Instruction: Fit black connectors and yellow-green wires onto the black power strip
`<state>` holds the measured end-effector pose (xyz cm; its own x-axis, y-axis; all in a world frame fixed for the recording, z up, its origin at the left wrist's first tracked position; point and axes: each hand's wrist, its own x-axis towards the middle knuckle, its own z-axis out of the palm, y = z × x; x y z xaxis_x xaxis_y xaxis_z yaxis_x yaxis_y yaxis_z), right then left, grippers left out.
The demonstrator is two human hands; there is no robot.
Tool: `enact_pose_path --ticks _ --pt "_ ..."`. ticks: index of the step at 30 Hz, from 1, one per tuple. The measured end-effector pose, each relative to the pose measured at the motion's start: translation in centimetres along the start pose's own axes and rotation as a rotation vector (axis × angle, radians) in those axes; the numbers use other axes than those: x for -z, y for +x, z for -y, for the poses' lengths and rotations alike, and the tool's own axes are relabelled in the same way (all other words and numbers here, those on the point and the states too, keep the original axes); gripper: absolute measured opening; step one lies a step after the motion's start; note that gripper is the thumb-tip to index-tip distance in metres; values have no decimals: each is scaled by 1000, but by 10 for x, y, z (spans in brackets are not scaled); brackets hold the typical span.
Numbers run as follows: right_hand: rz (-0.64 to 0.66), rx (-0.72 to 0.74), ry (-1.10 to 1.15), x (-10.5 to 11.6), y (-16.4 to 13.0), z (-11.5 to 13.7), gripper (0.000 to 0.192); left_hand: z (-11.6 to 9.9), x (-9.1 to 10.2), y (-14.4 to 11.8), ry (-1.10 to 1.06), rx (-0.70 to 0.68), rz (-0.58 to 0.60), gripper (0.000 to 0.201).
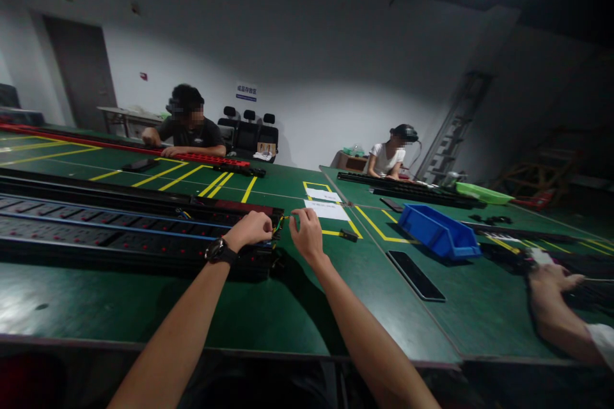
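- Hands first: left hand [252, 229] is curled in at the right-hand end of the long black panel with red dots and blue lengthwise strips [110, 231]; right hand [307, 231] is just off that end, thumb and forefinger curved toward each other. Hands apart, small gap between.
- The thin yellow-green wires [281, 222] run in that gap, at the panel's end. Can't tell if either hand is clamped on them (fingertips too small and dark).
- To do it well, I'd brace the left hand on the panel end, take wires one by one near their tips with the right, and avoid tugging at the exit. Better light would help (that end sits in shadow).
- Counts, near to far: hands, 2; black round-faced wristwatch [221, 250], 1, left wrist.
- Panel: can't say if one piece or several side by side. Wire bunches on it: at least 2, counting the small coloured one [183, 213] further left.
- On the green table [369, 323]: flat black rectangular device [416, 275], 1, near the open blue plastic bin [436, 231], 1; small black block [348, 235], 1; white paper sheets [328, 210], 2.
- Further: shallow light-green tray [484, 194], 1. Co-workers: 3 (one only an arm [551, 287] at right). Black seat headrests [249, 115], 3, by the wall.
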<state>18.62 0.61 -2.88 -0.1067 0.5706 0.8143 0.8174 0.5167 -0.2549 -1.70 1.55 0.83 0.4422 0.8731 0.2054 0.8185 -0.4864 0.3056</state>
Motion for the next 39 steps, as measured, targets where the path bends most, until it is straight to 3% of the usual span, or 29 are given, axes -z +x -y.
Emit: enact_pose_path --ticks 12,28,39 --pt "68 -45 -31 -1 0 -1 21 -11 9 -9 60 66 10 16" --pt "89 -78 -31 -5 -1 -4 19 -9 12 -9 49 28 51 18" --pt "104 -127 -38 -3 0 -3 19 -21 0 -6 55 -14 62 17"
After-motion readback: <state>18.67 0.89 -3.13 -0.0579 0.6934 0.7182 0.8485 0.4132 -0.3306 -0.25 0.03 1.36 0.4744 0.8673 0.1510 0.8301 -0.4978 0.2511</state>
